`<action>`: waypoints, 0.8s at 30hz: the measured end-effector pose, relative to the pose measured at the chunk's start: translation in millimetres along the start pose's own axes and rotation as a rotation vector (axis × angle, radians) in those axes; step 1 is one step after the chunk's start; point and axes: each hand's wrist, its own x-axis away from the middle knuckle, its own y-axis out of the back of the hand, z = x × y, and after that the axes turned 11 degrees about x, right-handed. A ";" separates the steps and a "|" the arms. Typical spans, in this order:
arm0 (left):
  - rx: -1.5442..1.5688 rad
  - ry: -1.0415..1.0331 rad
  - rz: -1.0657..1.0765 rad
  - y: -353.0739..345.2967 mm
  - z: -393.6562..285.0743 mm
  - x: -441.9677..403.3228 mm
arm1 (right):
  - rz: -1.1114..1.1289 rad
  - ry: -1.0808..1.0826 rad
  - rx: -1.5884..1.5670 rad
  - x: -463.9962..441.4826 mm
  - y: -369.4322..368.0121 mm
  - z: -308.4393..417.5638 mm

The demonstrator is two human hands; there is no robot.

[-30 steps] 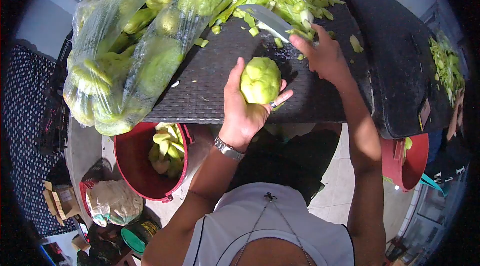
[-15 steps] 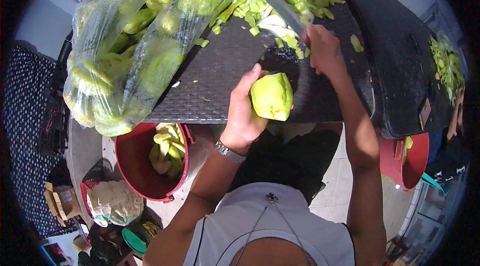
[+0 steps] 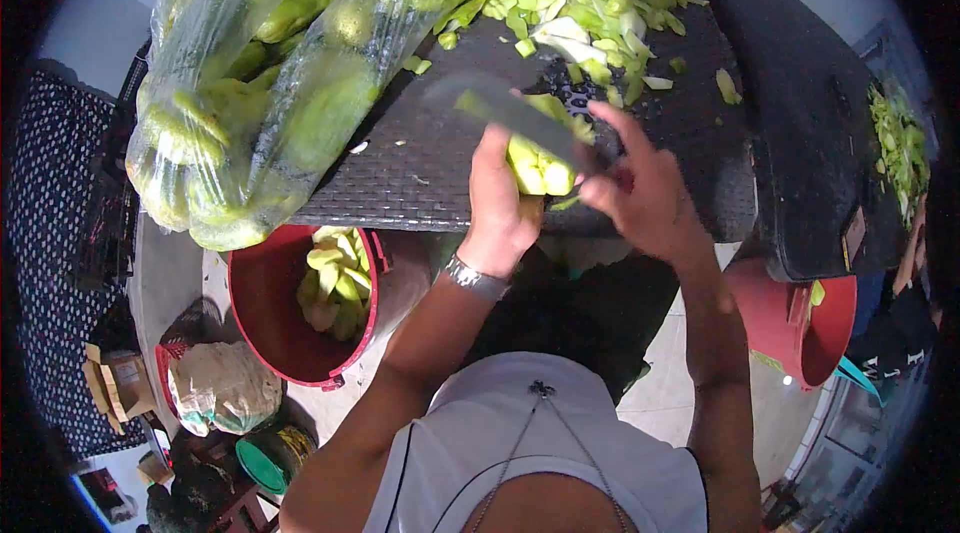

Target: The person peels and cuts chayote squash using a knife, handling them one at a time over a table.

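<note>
Although the knife (image 3: 520, 123) stood apart half a second ago, it now overlaps the pale green fruit (image 3: 542, 171)

While the left hand (image 3: 502, 195) supports the fruit above the near edge of the dark woven worktop (image 3: 420, 158), the right hand (image 3: 648, 191) has swung inward from beside the heap of cut pieces (image 3: 590, 3). The left fingers are wrapped around the fruit, with the thumb along its near side; the right fingers grip the knife, whose handle is largely hidden, with one finger extended. The knife is blurred and lies across the upper part of the fruit as seen from above; whether it touches the surface cannot be told. The change means that the cutting work is now centred on the held fruit rather than on the space beside the heap. Note the surroundings: a clear plastic bag (image 3: 225, 158) filled with similar fruit occupies the left of the worktop, and a red bucket (image 3: 262, 328) below it contains pale green slices (image 3: 333, 283).
</note>
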 end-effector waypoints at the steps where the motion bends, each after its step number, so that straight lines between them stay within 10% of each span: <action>1: -0.033 0.066 -0.027 -1.6 -2.4 2.1 | -0.029 0.062 0.062 7.7 -9.2 -1.3; 24: -0.133 0.015 0.125 26.3 30.1 7.2 | -0.233 0.290 0.009 -16.1 -25.5 -29.2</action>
